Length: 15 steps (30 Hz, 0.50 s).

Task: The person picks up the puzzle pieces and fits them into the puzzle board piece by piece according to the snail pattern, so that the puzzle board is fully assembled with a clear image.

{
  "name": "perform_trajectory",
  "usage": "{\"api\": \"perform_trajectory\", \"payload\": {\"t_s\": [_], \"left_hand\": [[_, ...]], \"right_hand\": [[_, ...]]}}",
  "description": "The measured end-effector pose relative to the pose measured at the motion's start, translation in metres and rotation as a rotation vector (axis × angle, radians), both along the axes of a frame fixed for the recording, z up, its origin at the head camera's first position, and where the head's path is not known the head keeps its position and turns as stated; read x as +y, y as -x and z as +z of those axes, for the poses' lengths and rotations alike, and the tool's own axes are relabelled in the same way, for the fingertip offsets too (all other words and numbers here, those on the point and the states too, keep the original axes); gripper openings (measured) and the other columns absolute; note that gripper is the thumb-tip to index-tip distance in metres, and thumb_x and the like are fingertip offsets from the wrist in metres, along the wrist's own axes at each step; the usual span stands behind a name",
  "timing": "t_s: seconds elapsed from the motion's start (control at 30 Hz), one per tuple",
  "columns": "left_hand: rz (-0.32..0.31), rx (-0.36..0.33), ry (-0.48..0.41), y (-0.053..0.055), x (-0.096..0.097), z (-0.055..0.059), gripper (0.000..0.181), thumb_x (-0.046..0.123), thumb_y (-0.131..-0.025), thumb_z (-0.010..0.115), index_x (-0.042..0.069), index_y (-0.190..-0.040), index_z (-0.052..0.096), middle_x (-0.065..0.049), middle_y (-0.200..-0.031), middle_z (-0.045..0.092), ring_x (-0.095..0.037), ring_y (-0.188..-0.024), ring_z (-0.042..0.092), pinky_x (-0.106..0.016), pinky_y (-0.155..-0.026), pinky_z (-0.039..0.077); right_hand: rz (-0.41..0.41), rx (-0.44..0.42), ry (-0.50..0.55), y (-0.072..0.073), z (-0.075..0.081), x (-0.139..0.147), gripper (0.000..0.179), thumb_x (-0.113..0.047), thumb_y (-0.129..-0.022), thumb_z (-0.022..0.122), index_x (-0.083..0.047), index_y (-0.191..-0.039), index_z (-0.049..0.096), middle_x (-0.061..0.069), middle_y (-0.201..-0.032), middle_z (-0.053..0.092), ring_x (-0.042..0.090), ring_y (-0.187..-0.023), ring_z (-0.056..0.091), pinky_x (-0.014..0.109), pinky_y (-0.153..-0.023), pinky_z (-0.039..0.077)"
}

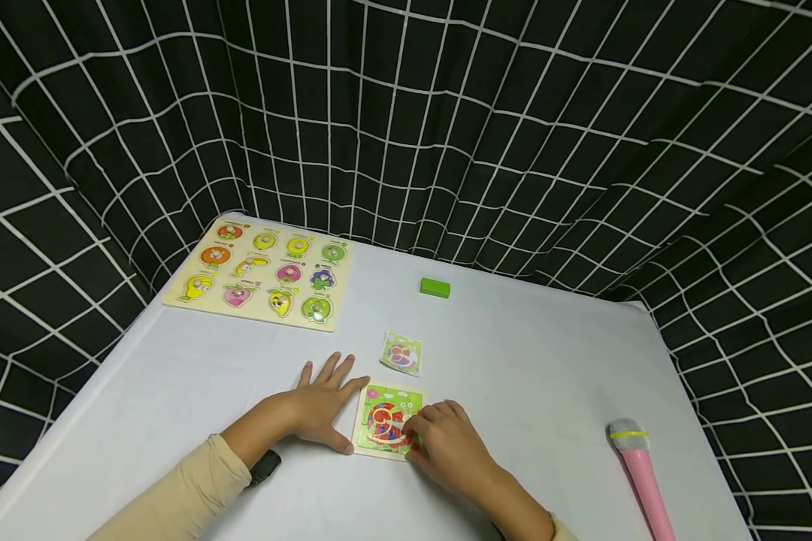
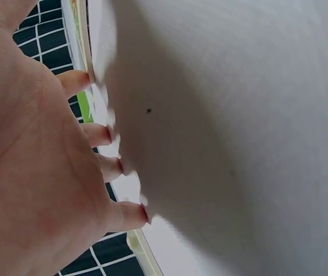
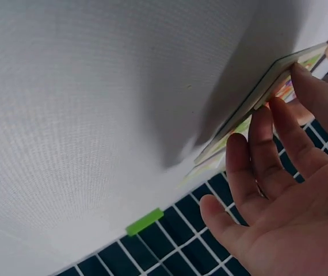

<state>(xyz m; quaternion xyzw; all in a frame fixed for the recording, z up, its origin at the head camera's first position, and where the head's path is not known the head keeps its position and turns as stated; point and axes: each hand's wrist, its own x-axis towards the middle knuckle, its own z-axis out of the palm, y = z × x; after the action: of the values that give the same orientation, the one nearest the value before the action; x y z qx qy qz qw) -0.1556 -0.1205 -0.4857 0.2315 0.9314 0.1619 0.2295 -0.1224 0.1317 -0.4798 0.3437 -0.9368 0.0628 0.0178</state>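
Observation:
A square wooden snail puzzle (image 1: pixel 381 422) with a green and red picture lies flat on the white table. My left hand (image 1: pixel 321 409) is spread on the table at the puzzle's left side, its thumb and index fingertips at the frame's edge. In the left wrist view, straight fingers (image 2: pixel 130 216) touch the cloth. My right hand (image 1: pixel 446 447) reaches over the puzzle's right side, fingers bent, pinching a puzzle piece at the board between thumb and fingertips. The right wrist view shows these fingertips against the puzzle (image 3: pixel 239 112); the piece is mostly hidden.
A snail picture card (image 1: pixel 401 354) lies just beyond the puzzle. Farther back are a green block (image 1: pixel 435 288) and a wooden fruit peg board (image 1: pixel 260 274) at the left. A pink toy microphone (image 1: pixel 643 477) lies at the right. Black gridded curtains (image 1: pixel 406 113) surround the table.

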Motion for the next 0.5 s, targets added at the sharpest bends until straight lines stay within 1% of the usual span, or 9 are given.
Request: {"api": "perform_trajectory", "payload": {"t_s": [0.33, 0.5], "left_hand": [[0.0, 0.003, 0.007, 0.0, 0.0001, 0.0008, 0.106, 0.059, -0.071, 0.078, 0.018, -0.154, 0.026, -0.019, -0.162, 0.003, -0.038, -0.149, -0.005, -0.069, -0.111, 0.005], [0.0, 0.004, 0.008, -0.0005, 0.001, 0.0017, 0.107, 0.059, -0.071, 0.078, 0.018, -0.154, 0.026, -0.019, -0.162, 0.003, -0.039, -0.149, -0.005, -0.069, -0.111, 0.005]], "right_hand": [[-0.005, 0.01, 0.017, -0.0001, -0.0008, 0.001, 0.021, -0.024, -0.073, 0.084, -0.02, -0.091, 0.073, -0.008, -0.088, 0.066, 0.016, -0.092, 0.059, 0.043, -0.096, 0.043], [-0.014, 0.019, 0.009, -0.0003, -0.0016, 0.0012, 0.021, -0.026, -0.072, 0.084, -0.021, -0.09, 0.074, -0.008, -0.088, 0.068, 0.015, -0.091, 0.06, 0.043, -0.096, 0.044]]}}
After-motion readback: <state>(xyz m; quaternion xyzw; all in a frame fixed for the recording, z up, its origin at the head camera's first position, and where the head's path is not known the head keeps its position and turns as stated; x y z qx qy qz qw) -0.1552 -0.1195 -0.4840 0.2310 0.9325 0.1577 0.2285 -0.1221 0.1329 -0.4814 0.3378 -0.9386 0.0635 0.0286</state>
